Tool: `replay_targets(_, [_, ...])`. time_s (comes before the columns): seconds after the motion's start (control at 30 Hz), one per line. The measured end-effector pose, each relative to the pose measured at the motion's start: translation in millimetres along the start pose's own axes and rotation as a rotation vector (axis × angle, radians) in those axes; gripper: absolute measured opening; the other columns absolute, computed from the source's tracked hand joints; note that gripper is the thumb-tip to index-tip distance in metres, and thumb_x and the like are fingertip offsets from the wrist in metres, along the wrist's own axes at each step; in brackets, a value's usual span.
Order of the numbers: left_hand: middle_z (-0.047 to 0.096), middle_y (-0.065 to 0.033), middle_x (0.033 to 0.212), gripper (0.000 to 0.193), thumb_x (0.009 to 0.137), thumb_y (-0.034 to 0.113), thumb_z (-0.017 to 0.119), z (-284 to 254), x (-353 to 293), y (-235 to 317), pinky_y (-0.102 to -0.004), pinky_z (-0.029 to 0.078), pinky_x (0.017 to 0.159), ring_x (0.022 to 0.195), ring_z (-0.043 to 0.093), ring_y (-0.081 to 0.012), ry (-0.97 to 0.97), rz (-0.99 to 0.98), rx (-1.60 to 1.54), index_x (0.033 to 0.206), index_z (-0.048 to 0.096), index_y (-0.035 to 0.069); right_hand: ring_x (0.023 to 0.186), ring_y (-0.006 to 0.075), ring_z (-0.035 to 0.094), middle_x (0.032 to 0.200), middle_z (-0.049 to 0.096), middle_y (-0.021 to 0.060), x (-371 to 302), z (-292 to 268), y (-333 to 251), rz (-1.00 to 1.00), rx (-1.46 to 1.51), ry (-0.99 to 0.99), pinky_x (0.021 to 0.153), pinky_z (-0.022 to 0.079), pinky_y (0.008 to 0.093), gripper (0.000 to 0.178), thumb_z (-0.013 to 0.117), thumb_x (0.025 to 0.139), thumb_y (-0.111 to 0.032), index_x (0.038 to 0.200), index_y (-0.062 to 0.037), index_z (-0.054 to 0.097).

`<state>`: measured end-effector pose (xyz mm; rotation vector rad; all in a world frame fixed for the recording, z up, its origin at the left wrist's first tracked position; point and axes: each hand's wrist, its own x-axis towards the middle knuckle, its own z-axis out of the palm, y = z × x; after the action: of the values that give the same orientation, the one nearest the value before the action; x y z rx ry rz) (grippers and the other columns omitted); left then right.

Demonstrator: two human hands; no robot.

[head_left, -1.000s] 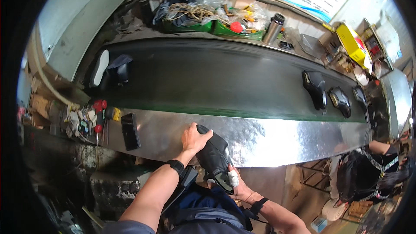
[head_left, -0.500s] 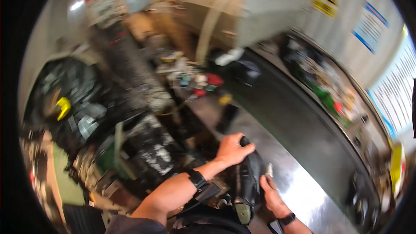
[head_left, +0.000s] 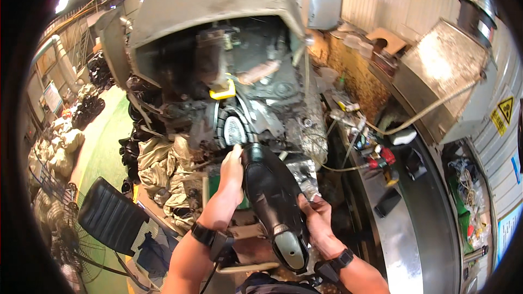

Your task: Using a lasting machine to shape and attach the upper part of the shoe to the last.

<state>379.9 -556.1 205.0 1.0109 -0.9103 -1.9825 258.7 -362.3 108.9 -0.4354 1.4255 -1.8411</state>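
Black shoe (head_left: 272,207): held sole-up in front of a grimy machine (head_left: 239,103), left of the steel counter (head_left: 403,228). Left hand (head_left: 231,171) grips the toe; right hand (head_left: 316,223) clasps the side near the heel. Likely light, stiff-soled, pliable upper; hold at both ends.

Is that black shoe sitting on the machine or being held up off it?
Held. The left hand grips the black shoe near its toe, the right hand its side; whether the toe touches the machine is unclear.

Yellow triangular warning sign (head_left: 506,110), right wall
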Motion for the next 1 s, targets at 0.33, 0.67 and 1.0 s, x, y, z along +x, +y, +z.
replay_targets(0.33, [0.072, -0.0096, 0.112, 0.044, 0.104, 0.045, 0.052, -94.5, -16.1, 20.6, -0.0397, 0.055, 0.091, 0.103, 0.068, -0.0252, -0.116, -0.186, -0.420, 0.117, 0.068, 0.006, 0.077, 0.0157, 0.068, 0.092, 0.071, 0.0044, 60.4, 156.6, -6.1, 0.180, 0.269, -0.101, 0.071, 0.057, 0.0320, 0.013, 0.063, 0.100, -0.014, 0.105, -0.0022, 0.067])
replay_targets(0.67, [0.071, -0.0128, 0.117, 0.049, 0.097, 0.041, 0.069, -114.2, 71.2, -2.9, -0.0416, 0.054, 0.091, 0.102, 0.068, -0.0249, 0.004, -0.161, -0.406, 0.121, 0.066, -0.001, 0.070, 0.0183, 0.068, 0.089, 0.071, 0.0076, 116.6, 180.6, 27.3, 0.203, 0.310, 0.086, 0.061, 0.057, 0.0341, 0.014, 0.067, 0.099, -0.014, 0.102, -0.0012, 0.065])
replay_targets(1.0, [0.068, -0.0133, 0.121, 0.051, 0.097, 0.038, 0.069, -115.1, 93.7, -21.2, -0.0407, 0.050, 0.095, 0.105, 0.065, -0.0244, 0.046, -0.161, -0.425, 0.124, 0.064, -0.005, 0.069, 0.0176, 0.069, 0.093, 0.073, 0.0087, 134.4, 174.7, 26.5, 0.248, 0.290, 0.064, 0.060, 0.057, 0.0321, 0.012, 0.067, 0.099, -0.014, 0.099, -0.0019, 0.069])
